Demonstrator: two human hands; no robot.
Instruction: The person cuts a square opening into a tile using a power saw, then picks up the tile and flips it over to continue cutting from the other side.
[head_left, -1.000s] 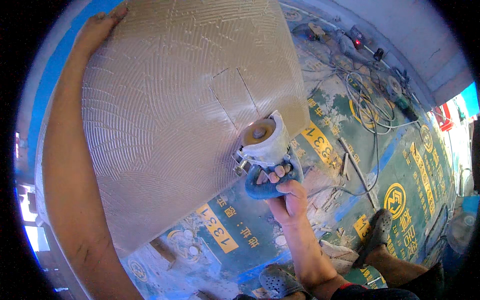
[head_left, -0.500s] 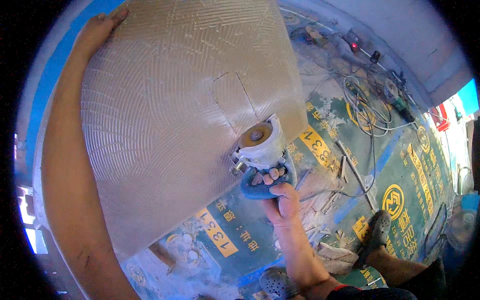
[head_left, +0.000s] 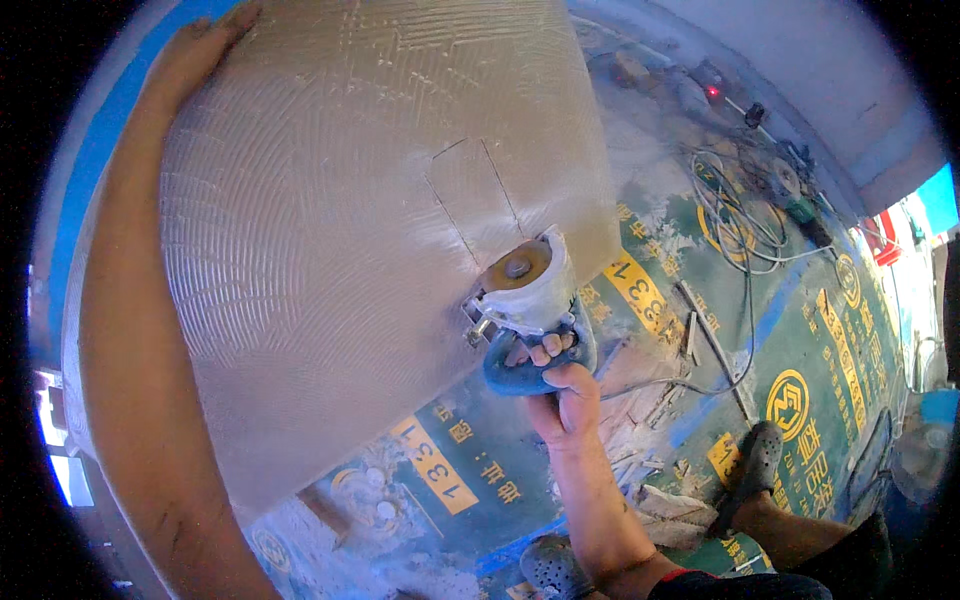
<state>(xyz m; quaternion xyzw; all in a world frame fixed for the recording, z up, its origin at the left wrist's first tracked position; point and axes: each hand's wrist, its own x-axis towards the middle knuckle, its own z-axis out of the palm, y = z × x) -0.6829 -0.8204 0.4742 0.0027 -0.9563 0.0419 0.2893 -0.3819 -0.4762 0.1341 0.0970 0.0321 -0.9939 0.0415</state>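
A large tile point(head_left: 330, 250) with a ridged back fills the left and middle, tilted up off the floor. My left hand point(head_left: 200, 50) grips its upper left edge, the fingertips over the rim. Low on the tile, my right hand point(head_left: 562, 375) is wrapped round the blue loop handle of a handheld tile cutter point(head_left: 530, 290). The cutter's round blade sits under a dusty whitish guard, against the tile's surface. Thin dark lines on the tile form a narrow four-sided outline just beyond the blade, and the cutter is at its near end. Pale dust hangs around the cutter.
Printed green floor sheeting point(head_left: 500, 470) lies below, strewn with dust and offcut strips point(head_left: 712, 340). A cable point(head_left: 690, 385) trails right from the cutter. Coiled cord point(head_left: 735, 225) and a green power tool point(head_left: 800, 205) lie at far right. My shoe point(head_left: 757, 465) is at lower right.
The tile and its outline have shifted slightly right, and the cutter a little right and up. Dust around the tile's right edge has thickened. Both hands keep their grip.
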